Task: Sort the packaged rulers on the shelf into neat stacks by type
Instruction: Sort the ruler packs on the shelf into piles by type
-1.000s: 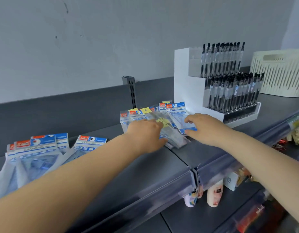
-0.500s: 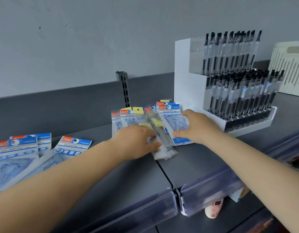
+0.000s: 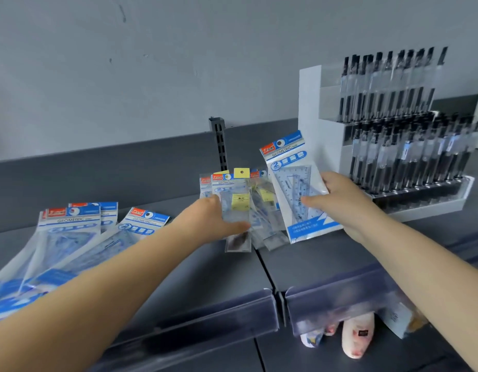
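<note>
From the head view, the right hand point(image 3: 340, 202) pinches a blue ruler pack point(image 3: 297, 189), lifted above the mixed pile point(image 3: 240, 208) on the shelf point(image 3: 313, 253). The left hand point(image 3: 216, 218) grips a thin pack point(image 3: 239, 210) there. The packs look light, bendy and slippery; hold them by the edges.

Blue geometric pack point(image 3: 297, 189) raised, tilted, above mixed pile point(image 3: 243, 208)
</note>
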A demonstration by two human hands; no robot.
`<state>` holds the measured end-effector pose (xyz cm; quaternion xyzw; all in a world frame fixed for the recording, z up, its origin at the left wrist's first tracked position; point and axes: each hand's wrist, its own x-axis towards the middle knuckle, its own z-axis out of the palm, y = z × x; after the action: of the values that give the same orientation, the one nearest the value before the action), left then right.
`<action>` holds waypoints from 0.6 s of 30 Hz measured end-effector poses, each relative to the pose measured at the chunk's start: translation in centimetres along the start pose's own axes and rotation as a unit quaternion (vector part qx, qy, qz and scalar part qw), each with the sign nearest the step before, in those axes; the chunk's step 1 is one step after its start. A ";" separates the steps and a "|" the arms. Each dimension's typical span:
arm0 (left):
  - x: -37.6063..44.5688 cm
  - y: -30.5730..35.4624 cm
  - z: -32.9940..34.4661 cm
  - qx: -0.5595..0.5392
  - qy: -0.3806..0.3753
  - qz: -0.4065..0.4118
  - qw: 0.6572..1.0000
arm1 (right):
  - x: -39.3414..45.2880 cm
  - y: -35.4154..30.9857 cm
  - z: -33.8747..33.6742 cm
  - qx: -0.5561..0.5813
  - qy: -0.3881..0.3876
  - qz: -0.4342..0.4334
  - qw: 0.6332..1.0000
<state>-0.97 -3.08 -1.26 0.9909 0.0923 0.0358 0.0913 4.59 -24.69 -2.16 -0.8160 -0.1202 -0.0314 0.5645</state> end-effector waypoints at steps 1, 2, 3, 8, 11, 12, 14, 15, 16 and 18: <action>-0.2 0.1 0.1 0.003 -0.004 -0.007 1.000 | -0.3 -0.1 -0.1 0.007 0.000 -0.005 1.000; -0.4 0.0 0.1 0.003 -0.008 -0.012 1.000 | -0.6 -0.1 -0.1 0.013 0.000 -0.009 1.000; -0.6 -0.1 0.0 -0.002 -0.012 -0.016 1.000 | -0.8 -0.2 0.0 0.021 -0.001 -0.011 1.000; -1.7 -1.1 -0.1 -0.065 -0.029 -0.042 0.997 | -2.1 -0.5 0.9 0.072 -0.015 -0.008 0.997; -2.4 -1.8 -0.1 -0.149 -0.029 -0.051 0.987 | -2.7 -0.8 1.8 0.113 -0.022 -0.005 0.993; -2.8 -2.2 -0.1 -0.185 -0.018 -0.050 0.981 | -2.9 -1.0 2.2 0.128 -0.023 0.002 0.992; -3.6 -3.1 0.0 -0.285 0.004 -0.054 0.957 | -3.5 -1.5 3.0 0.156 -0.032 0.017 0.987; -4.1 -3.7 -0.1 -0.334 0.011 -0.060 0.941 | -3.7 -1.7 3.5 0.162 -0.039 0.020 0.986; -4.7 -4.3 -0.1 -0.371 0.019 -0.067 0.926 | -4.0 -1.9 4.1 0.161 -0.047 0.019 0.986; -5.5 -5.6 -0.4 -0.414 0.038 -0.085 0.905 | -4.6 -2.7 5.4 0.170 -0.062 0.008 0.983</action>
<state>-7.42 1.33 -2.20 0.8502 0.1569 0.1002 0.4925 -0.95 -19.53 -2.52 -0.7093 -0.1521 0.0453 0.6868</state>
